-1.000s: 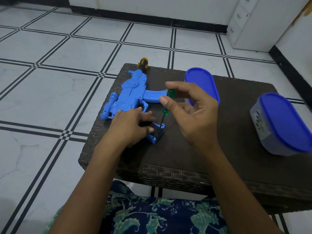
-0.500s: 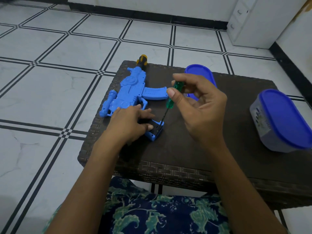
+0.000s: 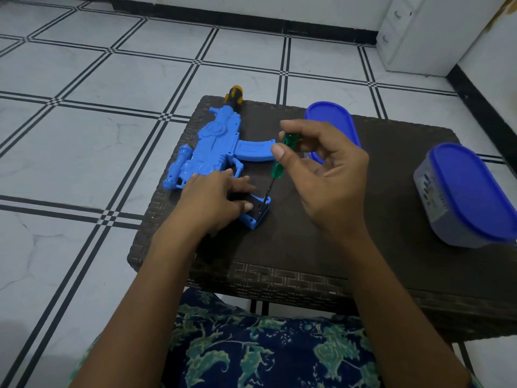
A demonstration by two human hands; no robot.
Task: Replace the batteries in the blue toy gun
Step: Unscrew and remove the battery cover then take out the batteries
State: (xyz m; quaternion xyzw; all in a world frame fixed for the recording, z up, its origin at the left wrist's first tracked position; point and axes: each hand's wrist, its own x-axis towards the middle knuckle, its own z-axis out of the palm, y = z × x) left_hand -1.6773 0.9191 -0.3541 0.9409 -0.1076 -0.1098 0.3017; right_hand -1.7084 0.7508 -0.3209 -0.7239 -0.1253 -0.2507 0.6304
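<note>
Early stage: blue plastic toy gun lies far-left on dark woven table, left hand pressing its grip with straight fingers, right hand pinching green-handled screwdriver against the grip's end; batteries apparently unchanged.

the right hand has re-gripped the green screwdriver, baring more handle.

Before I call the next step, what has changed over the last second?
Hardly anything. The right hand still pinches the green screwdriver, fingers shifting slightly on its handle, tip kept at the toy gun grip. The left hand stays pressing that grip. Nothing taken or released; far container and right container unmoved.
</note>
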